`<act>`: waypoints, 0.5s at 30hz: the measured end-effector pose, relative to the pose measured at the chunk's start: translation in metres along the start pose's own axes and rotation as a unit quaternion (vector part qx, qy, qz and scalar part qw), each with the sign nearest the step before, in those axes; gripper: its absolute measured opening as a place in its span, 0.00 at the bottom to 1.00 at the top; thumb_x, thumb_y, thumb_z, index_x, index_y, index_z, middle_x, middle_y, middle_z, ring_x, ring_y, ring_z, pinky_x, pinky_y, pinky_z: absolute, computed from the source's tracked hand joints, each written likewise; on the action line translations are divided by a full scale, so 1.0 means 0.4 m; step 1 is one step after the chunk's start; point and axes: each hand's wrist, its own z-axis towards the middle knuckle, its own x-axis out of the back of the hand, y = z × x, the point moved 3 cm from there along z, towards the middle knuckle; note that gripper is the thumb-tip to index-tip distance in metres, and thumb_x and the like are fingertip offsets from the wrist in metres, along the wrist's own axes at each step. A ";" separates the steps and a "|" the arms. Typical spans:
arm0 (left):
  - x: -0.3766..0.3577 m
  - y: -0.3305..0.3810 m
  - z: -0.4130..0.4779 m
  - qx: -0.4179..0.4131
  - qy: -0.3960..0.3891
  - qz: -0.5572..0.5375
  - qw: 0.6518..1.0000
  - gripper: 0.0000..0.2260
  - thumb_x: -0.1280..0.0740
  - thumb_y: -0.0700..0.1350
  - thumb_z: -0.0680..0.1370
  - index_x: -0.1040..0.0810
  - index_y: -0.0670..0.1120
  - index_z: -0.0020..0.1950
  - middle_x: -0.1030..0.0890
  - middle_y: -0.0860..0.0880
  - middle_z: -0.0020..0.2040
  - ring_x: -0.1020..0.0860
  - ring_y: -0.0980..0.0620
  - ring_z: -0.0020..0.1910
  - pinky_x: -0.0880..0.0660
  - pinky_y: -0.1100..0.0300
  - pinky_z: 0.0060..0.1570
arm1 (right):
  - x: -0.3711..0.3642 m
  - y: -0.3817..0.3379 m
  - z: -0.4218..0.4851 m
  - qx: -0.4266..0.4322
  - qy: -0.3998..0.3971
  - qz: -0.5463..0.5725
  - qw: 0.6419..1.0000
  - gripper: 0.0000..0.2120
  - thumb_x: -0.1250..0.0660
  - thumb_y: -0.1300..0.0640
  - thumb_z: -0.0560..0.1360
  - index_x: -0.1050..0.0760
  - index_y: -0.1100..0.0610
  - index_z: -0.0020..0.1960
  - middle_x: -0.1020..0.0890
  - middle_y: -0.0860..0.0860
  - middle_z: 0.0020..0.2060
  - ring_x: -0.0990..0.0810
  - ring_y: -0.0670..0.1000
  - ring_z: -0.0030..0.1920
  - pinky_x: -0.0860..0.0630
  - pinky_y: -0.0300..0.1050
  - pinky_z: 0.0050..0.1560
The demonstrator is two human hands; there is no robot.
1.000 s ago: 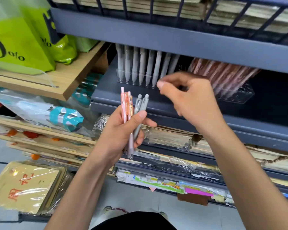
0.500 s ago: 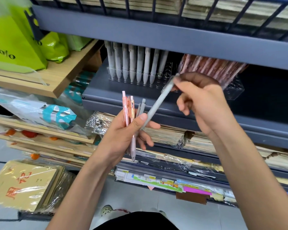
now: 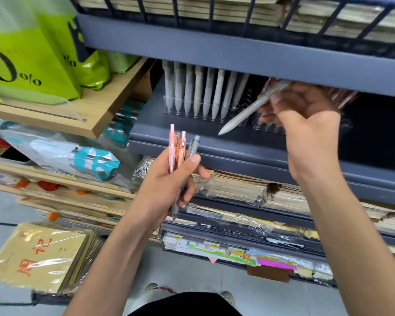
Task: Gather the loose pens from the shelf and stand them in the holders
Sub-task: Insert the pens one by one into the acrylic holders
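Where the grey metal shelving (image 3: pixel 237 53) fills the upper and right field, its tiers run one above another: a wire-fronted tier of stacked paper goods at the top, a dark shelf deck (image 3: pixel 249 151) below it, then lower tiers packed with plastic-wrapped booklets (image 3: pixel 255 192). To the left stands a wooden shelf (image 3: pixel 114 103) bearing lime-green bags (image 3: pixel 27 65); beneath it lie wrapped goods, and a stack of tan exercise books (image 3: pixel 39 256) sits low at the left above a pale floor (image 3: pixel 192 270). On the dark deck a clear holder (image 3: pixel 203 110) carries a row of pale grey pens (image 3: pixel 198 87) standing tip-down, close together. Just to its right a second clear holder (image 3: pixel 269 126), with reddish pens, is largely hidden behind the right hand (image 3: pixel 306 119). That hand pinches one loose grey pen (image 3: pixel 249 110) near its upper end, the pen slanting down-left with its tip in front of the first holder's right end; whether it touches the holder cannot be told. The left hand (image 3: pixel 167 185), lower and nearer, has fingers curled and thumb pressed across a bundle of pink, orange and grey pens (image 3: pixel 180 151), held upright before the deck's front edge.
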 end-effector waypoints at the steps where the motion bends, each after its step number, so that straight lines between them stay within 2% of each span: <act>1: 0.009 0.003 -0.001 0.000 0.005 0.004 1.000 0.04 0.32 0.53 0.77 0.23 0.56 0.44 0.16 0.45 0.43 0.30 0.52 0.22 0.35 0.65 0.20 | 0.001 -0.005 0.004 0.027 0.031 -0.011 0.999 0.08 0.33 0.67 0.76 0.22 0.55 0.46 0.15 0.45 0.38 0.17 0.48 0.39 0.19 0.43 0.43; 3: 0.026 0.006 -0.003 0.002 0.013 0.006 1.000 0.04 0.33 0.52 0.78 0.23 0.56 0.43 0.16 0.45 0.43 0.30 0.52 0.23 0.35 0.64 0.20 | 0.001 -0.011 0.007 0.080 0.083 -0.032 0.993 0.12 0.33 0.66 0.75 0.21 0.49 0.45 0.15 0.42 0.39 0.17 0.46 0.42 0.21 0.41 0.45; 5: 0.041 0.010 -0.005 0.002 0.020 0.005 1.000 0.04 0.33 0.51 0.78 0.23 0.55 0.43 0.17 0.45 0.42 0.30 0.52 0.22 0.35 0.64 0.20 | -0.002 -0.007 0.008 0.115 0.111 -0.066 0.985 0.13 0.33 0.65 0.74 0.21 0.46 0.44 0.15 0.42 0.41 0.17 0.47 0.46 0.21 0.43 0.50; 6: 0.049 0.012 -0.006 0.002 0.021 0.006 1.000 0.04 0.33 0.51 0.78 0.23 0.55 0.43 0.17 0.45 0.42 0.30 0.52 0.22 0.35 0.64 0.20 | -0.004 -0.003 0.008 0.124 0.117 -0.084 0.982 0.13 0.33 0.64 0.75 0.21 0.45 0.45 0.16 0.41 0.41 0.17 0.46 0.45 0.21 0.43 0.49; 8: 0.063 0.015 -0.006 0.003 0.024 0.010 1.000 0.05 0.33 0.51 0.77 0.23 0.54 0.42 0.17 0.45 0.42 0.30 0.52 0.22 0.35 0.65 0.19 | -0.011 0.013 0.015 0.132 0.113 -0.123 0.977 0.08 0.33 0.59 0.76 0.22 0.46 0.48 0.16 0.40 0.40 0.18 0.45 0.43 0.21 0.44 0.48; 9: 0.070 0.017 -0.006 0.003 0.026 0.011 1.000 0.05 0.32 0.51 0.77 0.22 0.55 0.42 0.17 0.44 0.41 0.30 0.52 0.22 0.35 0.65 0.19 | -0.016 0.022 0.021 0.132 0.102 -0.154 0.974 0.04 0.33 0.55 0.76 0.22 0.48 0.50 0.16 0.42 0.42 0.18 0.47 0.45 0.21 0.48 0.50; 10: 0.077 0.018 -0.006 0.005 0.028 0.013 1.000 0.05 0.32 0.51 0.77 0.22 0.55 0.41 0.17 0.43 0.41 0.30 0.52 0.22 0.35 0.65 0.19 | -0.022 0.031 0.029 0.126 0.085 -0.188 0.970 0.05 0.33 0.52 0.77 0.22 0.51 0.51 0.16 0.46 0.44 0.17 0.50 0.46 0.21 0.52 0.51; 12: 0.087 0.020 -0.005 0.008 0.026 0.017 0.999 0.05 0.32 0.51 0.78 0.22 0.55 0.41 0.18 0.41 0.41 0.30 0.51 0.23 0.35 0.65 0.19 | -0.036 0.039 0.041 0.105 0.046 -0.222 0.968 0.11 0.36 0.49 0.78 0.23 0.56 0.52 0.17 0.50 0.40 0.17 0.53 0.43 0.21 0.56 0.48; 15: 0.095 0.022 -0.005 0.015 0.018 0.008 1.000 0.04 0.31 0.52 0.76 0.22 0.54 0.43 0.17 0.45 0.41 0.30 0.52 0.23 0.35 0.65 0.19 | -0.055 0.037 0.064 0.078 0.014 -0.244 0.967 0.10 0.38 0.49 0.78 0.23 0.55 0.47 0.21 0.47 0.29 0.19 0.51 0.32 0.21 0.57 0.41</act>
